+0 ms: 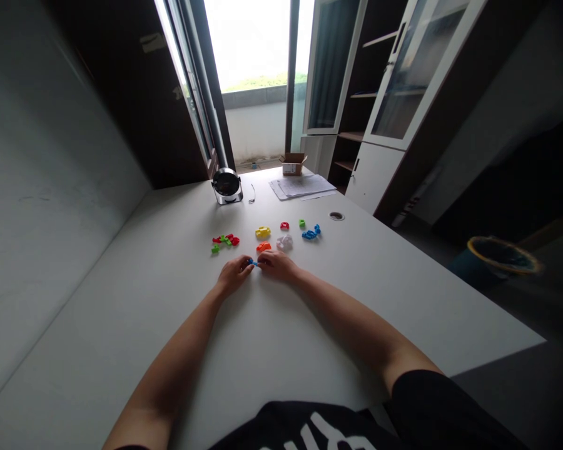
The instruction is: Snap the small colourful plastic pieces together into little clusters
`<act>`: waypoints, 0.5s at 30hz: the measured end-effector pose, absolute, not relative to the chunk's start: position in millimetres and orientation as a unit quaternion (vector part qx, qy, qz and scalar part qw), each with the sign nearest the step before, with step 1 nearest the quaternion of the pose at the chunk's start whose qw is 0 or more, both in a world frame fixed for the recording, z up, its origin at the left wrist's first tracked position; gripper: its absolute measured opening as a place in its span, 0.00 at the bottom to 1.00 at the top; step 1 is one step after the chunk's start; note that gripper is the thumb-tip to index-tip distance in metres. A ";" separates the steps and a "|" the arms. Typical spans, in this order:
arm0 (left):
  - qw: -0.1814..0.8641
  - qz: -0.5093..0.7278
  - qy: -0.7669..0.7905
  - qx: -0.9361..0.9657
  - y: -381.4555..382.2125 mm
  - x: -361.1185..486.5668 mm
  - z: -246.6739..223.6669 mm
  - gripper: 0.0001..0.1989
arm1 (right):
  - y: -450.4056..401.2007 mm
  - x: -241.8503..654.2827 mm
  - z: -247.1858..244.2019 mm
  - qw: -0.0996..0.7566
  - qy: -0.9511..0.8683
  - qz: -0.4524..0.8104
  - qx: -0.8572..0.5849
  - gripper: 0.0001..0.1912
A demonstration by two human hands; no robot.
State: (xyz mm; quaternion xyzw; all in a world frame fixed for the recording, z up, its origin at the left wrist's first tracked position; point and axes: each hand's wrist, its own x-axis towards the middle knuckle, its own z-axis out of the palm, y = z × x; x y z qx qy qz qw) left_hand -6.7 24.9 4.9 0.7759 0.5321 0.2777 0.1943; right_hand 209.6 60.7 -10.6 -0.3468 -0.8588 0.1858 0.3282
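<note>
Close together on the white table [244, 337], my left hand [235, 273] and my right hand [276, 264] pinch a small blue plastic piece [254, 262] between them. Fingers cover part of it, so its kind is unclear. Just beyond my right hand lie an orange plastic piece [263, 247] and a crumpled whitish clear bag or wrap [284, 242]. Further out sit a yellow piece [263, 232], a red piece [284, 225], a green piece [302, 223] and a blue cluster [311, 232]. Left of these, red and green pieces [226, 240] lie in a loose group.
At the far side stand a round black device on a metal stand [227, 185], a thin dark cord [252, 194], papers [303, 186] and an open cardboard box [293, 164]. A cable hole [336, 216] is set in the tabletop. A bin [502, 256] stands off the right edge.
</note>
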 end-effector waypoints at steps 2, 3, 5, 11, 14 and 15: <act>0.194 0.281 0.529 0.777 25.0 -6.9 4.6 0.11 | 60.2 209.7 -10.1 0.329 -0.859 0.185 -0.347 0.05; 0.194 0.282 0.528 0.777 25.1 -7.0 4.4 0.11 | 60.2 209.7 -10.0 0.329 -0.859 0.185 -0.347 0.05; 0.193 0.284 0.526 0.778 25.3 -7.1 4.0 0.11 | 60.4 209.5 -10.1 0.328 -0.859 0.183 -0.347 0.05; 0.193 0.287 0.525 0.777 25.4 -6.9 4.0 0.11 | 61.3 209.6 -10.4 0.324 -0.860 0.180 -0.349 0.05; 0.195 0.288 0.526 0.777 25.5 -6.6 4.2 0.11 | 60.9 209.9 -9.6 0.326 -0.861 0.181 -0.347 0.05; 0.195 0.288 0.525 0.777 25.6 -6.6 4.2 0.11 | 60.7 210.0 -9.4 0.327 -0.861 0.181 -0.345 0.05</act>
